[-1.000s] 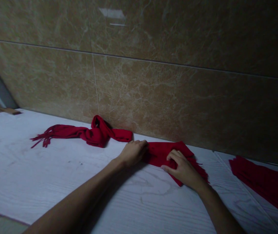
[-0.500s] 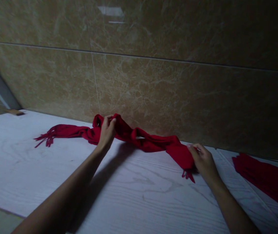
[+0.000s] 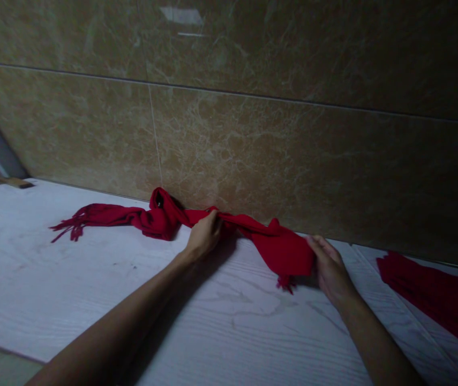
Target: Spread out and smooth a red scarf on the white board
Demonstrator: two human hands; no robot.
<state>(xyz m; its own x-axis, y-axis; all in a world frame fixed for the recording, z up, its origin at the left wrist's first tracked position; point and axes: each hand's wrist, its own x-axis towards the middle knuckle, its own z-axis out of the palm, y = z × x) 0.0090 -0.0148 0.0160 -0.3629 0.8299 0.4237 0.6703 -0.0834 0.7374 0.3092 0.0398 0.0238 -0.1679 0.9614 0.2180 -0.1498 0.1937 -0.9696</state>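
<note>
One red scarf (image 3: 287, 252) in hand, stretched along the back of a white board (image 3: 220, 332), close to a tan tiled wall (image 3: 220, 139). Left hand (image 3: 204, 234) is curled in around a bunched part of it, fingers nearly closed, tips partly hidden. Right hand (image 3: 329, 268) pinches the right edge between thumb and fingers, almost no gap, some fingers out of sight behind.

Progress looks partway at best — right part is spread into a wide flap, short fringe (image 3: 286, 283) poking out below, but the stretch between the hands is narrow, creased and not laid flat. Left of the left hand sits a twisted red bundle (image 3: 158, 222), a loop standing up near the wall, long fringe (image 3: 76, 225) trailing on the board; no order made there yet. Cannot tell if bundle and scarf are one piece, left hand covers the spot. Off to the right another red cloth (image 3: 429, 295) lies apart, fairly flat, cut off by the view edge, neither hand on it. So: right end opened out, middle creases and left twists remain — small wood block (image 3: 16, 183) far left untouched
</note>
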